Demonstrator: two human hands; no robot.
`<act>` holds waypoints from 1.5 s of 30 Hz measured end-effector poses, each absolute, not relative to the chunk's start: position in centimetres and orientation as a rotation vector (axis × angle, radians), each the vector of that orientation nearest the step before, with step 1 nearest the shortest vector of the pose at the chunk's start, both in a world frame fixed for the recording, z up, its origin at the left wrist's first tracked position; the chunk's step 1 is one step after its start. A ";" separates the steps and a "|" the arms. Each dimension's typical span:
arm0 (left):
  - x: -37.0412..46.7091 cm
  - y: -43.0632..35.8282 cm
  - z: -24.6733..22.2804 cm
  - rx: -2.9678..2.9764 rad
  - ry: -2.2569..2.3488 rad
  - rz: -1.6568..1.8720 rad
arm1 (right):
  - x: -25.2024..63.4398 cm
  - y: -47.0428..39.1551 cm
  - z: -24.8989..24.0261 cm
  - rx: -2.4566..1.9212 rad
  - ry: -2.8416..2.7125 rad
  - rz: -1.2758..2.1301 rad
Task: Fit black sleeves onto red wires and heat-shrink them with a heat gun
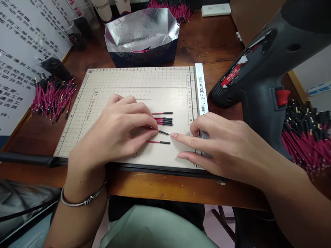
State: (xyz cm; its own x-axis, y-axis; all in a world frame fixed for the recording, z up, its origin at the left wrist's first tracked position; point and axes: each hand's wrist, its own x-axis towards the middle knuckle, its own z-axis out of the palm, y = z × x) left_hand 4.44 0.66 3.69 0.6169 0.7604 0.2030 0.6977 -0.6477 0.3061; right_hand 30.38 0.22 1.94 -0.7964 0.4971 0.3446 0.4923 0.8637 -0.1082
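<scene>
On the cream gridded cutter board (116,79) lie several short red wires with black sleeves (167,121), side by side, their left parts under my left hand. My left hand (121,127) pinches one wire (163,132) between thumb and index finger, its black end slanting to the right. Another wire (164,142) lies just below it. My right hand (207,141) has its fingers apart, the index fingertip just right of the pinched wire's black end. Its curled fingers rest by the metal ruler strip (200,93). Nothing shows in its fingers.
Behind the board stands a foil-lined box (144,58) holding a few wires. Wire bundles lie at the left (53,98), the back (178,10) and the right (307,137). A big dark heat gun (269,72) stands right of the board; plastic cups (55,65) stand at left.
</scene>
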 end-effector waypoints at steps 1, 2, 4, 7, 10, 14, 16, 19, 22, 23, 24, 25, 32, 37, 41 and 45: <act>4.5 0.7 3.7 2.641 1.207 0.470 | 30.4 0.2 1.9 -0.736 -2.674 0.014; 4.5 0.7 3.7 2.639 1.205 0.470 | 30.4 0.2 1.8 -0.740 -2.673 0.008; 4.5 0.7 3.7 2.630 1.200 0.469 | 30.5 0.2 1.7 -0.751 -2.670 0.006; 4.6 0.7 3.7 2.602 1.199 0.460 | 30.5 0.1 1.6 -0.757 -2.662 0.024; 4.5 0.7 3.8 2.575 1.206 0.456 | 30.5 0.0 1.7 -0.771 -2.673 0.040; 4.5 0.7 3.8 2.547 1.214 0.452 | 30.6 -0.1 1.7 -0.790 -2.667 0.057; 4.4 0.7 3.9 2.533 1.223 0.440 | 30.6 -0.1 1.6 -0.793 -2.664 0.067; 4.5 0.7 3.9 2.517 1.230 0.419 | 30.5 -0.1 1.6 -0.785 -2.661 0.073; 4.5 0.7 4.0 2.518 1.216 0.425 | 30.5 0.0 1.5 -0.778 -2.661 0.078; 4.5 0.7 3.9 2.521 1.211 0.429 | 30.5 0.0 1.5 -0.778 -2.664 0.081; 4.5 0.7 3.9 2.524 1.207 0.431 | 30.5 0.0 1.5 -0.776 -2.665 0.081; 4.5 0.7 3.9 2.526 1.204 0.434 | 30.5 0.0 1.5 -0.775 -2.664 0.079; 4.5 0.7 3.8 2.518 1.210 0.444 | 30.5 -0.1 1.6 -0.771 -2.651 0.063; 4.6 0.7 3.8 2.523 1.209 0.438 | 30.4 -0.1 1.6 -0.787 -2.658 0.056; 4.8 0.7 3.9 2.536 1.168 0.425 | 30.4 -0.1 1.8 -0.795 -2.677 0.058; 4.8 0.7 3.8 2.542 1.158 0.419 | 30.4 -0.1 1.7 -0.799 -2.674 0.060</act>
